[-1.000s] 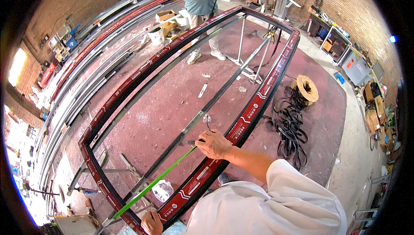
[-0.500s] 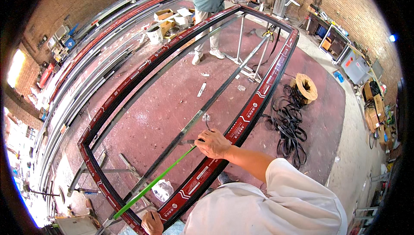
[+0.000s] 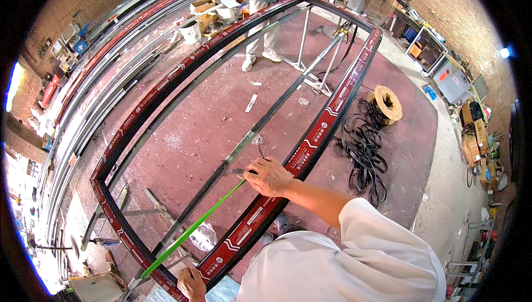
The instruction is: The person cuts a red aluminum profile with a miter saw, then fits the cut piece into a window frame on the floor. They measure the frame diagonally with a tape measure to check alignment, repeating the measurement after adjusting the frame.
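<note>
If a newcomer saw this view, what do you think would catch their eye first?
Most likely the large red-and-black frame, stretching diagonally across the middle of the view. Next comes the bright green strip, running from the frame's near end to the right hand. The wooden spool and tangled black cord stand out right of the frame.

Right hand point(image 3: 268, 176) curled, left hand point(image 3: 192, 283) lower

two bare hands point(image 3: 269, 176), one red frame point(image 3: 252, 221), one green strip point(image 3: 191, 229), one spool point(image 3: 379, 102)
</note>
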Available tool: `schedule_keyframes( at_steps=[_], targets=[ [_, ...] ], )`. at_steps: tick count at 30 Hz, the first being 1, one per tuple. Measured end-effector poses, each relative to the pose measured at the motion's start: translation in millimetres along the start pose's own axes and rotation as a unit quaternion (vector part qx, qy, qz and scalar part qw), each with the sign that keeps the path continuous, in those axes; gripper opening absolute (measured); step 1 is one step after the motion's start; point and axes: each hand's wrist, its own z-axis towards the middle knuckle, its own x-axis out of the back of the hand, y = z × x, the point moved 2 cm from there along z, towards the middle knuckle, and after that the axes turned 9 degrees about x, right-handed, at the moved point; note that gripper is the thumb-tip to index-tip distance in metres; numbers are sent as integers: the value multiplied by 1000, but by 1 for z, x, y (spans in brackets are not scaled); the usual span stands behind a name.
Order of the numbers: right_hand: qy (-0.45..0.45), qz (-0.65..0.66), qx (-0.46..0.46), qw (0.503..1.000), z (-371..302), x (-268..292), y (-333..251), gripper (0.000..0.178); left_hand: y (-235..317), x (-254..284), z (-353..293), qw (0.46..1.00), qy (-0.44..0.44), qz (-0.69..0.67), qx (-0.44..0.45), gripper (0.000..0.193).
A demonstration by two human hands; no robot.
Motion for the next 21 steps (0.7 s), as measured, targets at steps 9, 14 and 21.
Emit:
schedule_keyframes(
  at_steps=[9,14,21],
  targets=[
    [-16,10,-12,1000,-2,0,0,29,-19,-12,4,1000,-24,6,-10,42],
    [-24,-5,-14,1000,-5,1,1,27,-7,-4,3,1000,-15,3,-2,42],
    [0,-5,-7,1000,-6,-3,0,27,-19,-12,3,999,3,9,-33,43]
  ],
)
